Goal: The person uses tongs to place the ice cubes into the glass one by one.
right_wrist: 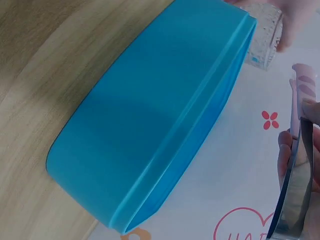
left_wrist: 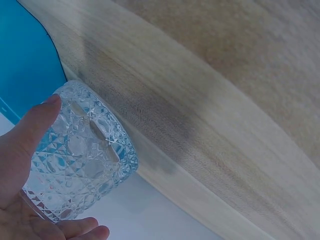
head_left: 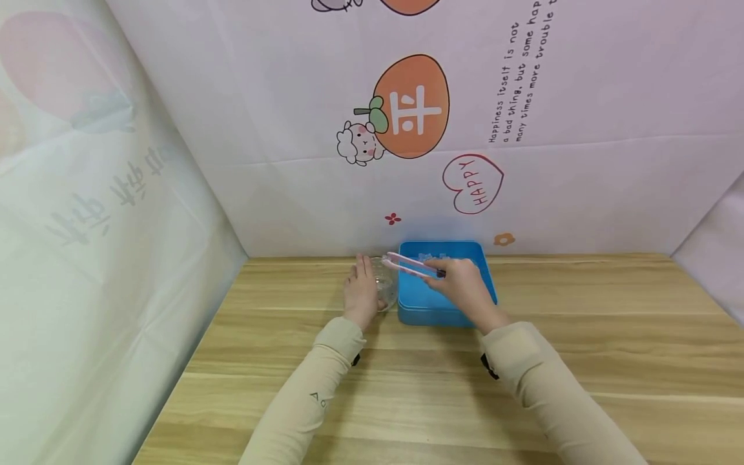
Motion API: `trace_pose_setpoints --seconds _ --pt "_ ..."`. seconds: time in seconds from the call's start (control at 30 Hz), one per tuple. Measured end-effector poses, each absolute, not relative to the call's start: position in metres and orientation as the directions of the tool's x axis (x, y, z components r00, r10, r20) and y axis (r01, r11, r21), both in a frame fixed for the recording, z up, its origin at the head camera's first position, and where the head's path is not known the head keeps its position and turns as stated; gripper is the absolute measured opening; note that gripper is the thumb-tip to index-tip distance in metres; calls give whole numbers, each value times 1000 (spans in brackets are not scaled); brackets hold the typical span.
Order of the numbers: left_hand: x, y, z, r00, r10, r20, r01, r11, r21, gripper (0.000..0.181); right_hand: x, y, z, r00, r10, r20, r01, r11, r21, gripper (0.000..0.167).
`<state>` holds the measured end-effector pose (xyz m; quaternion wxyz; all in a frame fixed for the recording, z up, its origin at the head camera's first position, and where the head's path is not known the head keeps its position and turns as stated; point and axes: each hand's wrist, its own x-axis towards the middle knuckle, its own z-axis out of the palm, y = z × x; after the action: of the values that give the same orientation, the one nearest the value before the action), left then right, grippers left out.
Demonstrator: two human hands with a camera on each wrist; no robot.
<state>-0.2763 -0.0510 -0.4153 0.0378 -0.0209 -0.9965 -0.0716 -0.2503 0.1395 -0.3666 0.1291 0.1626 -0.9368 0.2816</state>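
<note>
I steady a clear cut-glass cup [head_left: 388,289] with my left hand [head_left: 360,290], just left of the blue box [head_left: 436,316] on a wood-grain table [head_left: 407,400]. My thumb and fingers lie on opposite sides of the cup, gripping its patterned wall. My right hand [head_left: 462,284], above the blue box, pinches pink-and-silver tongs [head_left: 407,259] between thumb and fingers, the arms a little apart along their length, the tips reaching past the box's left rim to the far side of the cup's mouth. A small pale bit [head_left: 385,259] seems to show at those tips; I cannot tell whether they clasp it. Small clear pieces [head_left: 429,257] lie inside the blue box, toward its far wall. The step in hand looks like a transfer by tongs from the blue box to the cup, close to release. The next move, I judge, calls for tips centred over the cup, a gentle loosening of my right-hand pinch, and a firm left hand beside the box.
</note>
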Motion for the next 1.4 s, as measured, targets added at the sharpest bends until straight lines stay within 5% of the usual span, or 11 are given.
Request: trace_pose_setpoints --seconds 1.4 --pt "-276 -50 -415 -996 47 82 55 993 108 111 -251 131 -375 -946 -276 171 -325 825 -463 43"
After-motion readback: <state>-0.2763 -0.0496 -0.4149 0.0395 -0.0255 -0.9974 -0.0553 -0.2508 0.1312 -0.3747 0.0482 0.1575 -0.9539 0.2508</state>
